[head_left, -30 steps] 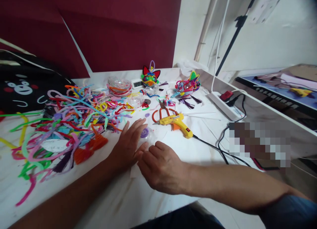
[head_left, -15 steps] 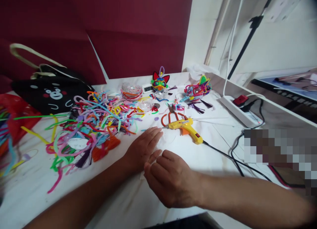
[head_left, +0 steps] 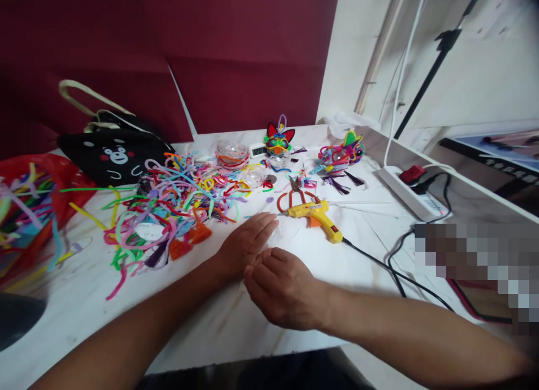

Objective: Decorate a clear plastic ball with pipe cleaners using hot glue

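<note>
My left hand [head_left: 248, 241] lies low over the table, its fingers stretched out towards the nozzle of a yellow glue gun [head_left: 311, 211]. By its fingertips, partly covered, is a piece of clear plastic [head_left: 275, 232]. Just in front of it my right hand [head_left: 283, 291] is closed in a pinch against the left thumb side; whatever it pinches is hidden by the fingers. Beyond the glue gun rest orange-handled pliers [head_left: 297, 196]. A heap of coloured pipe cleaners [head_left: 177, 204] spreads to the left of my left hand.
At the back stand two colourful pipe-cleaner figures [head_left: 278, 140] [head_left: 343, 154], a small digital clock [head_left: 258, 151] and clear plastic shells [head_left: 231, 153]. A black bag [head_left: 115, 154] and a red plastic bag [head_left: 71, 182] are on the left. A white power strip [head_left: 410, 196] and black cord [head_left: 374, 261] lie right.
The view has shifted left, showing more of the red bag. My hands hold nearly the same pose, with the right one slightly closer to the left.
</note>
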Motion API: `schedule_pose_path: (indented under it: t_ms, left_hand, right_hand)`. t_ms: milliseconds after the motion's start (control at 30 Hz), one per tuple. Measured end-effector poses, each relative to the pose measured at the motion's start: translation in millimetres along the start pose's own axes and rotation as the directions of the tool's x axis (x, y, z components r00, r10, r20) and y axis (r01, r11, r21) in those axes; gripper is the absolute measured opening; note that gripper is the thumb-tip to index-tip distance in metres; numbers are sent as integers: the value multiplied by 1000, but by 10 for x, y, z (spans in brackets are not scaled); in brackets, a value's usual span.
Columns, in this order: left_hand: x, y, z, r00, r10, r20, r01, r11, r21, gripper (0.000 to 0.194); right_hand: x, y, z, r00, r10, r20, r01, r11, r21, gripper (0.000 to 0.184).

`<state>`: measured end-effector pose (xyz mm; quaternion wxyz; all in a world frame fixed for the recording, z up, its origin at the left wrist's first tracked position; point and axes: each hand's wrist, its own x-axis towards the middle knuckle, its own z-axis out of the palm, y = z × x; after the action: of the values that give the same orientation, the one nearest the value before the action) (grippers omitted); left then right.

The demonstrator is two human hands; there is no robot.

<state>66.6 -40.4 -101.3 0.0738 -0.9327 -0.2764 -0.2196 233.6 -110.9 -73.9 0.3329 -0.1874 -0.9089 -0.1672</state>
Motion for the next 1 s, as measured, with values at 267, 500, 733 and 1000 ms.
schedule_pose_path:
  t_ms: [267,500,733,1000]
  left_hand:
    - [22,2,-69,998,-5,-67,6,1000,24,48]
    - [-40,-556,-748,794,-552,-254,608,715,346,43]
    - [-319,-779,-960,585,-809,58,677,526,516,39]
    - [-297,-850,-1228,564,-775,-285,791,407,456,43]
  right_hand:
    - [10,41,-19,999,-30,10,30,999,-16,13]
    - [6,112,-48,998,19,65,-17,1000,-24,18]
    - [3,75,-33,989,12,150,-14,1000,13,15]
    - [7,21,-43,990,4,138,-8,1000,29,14]
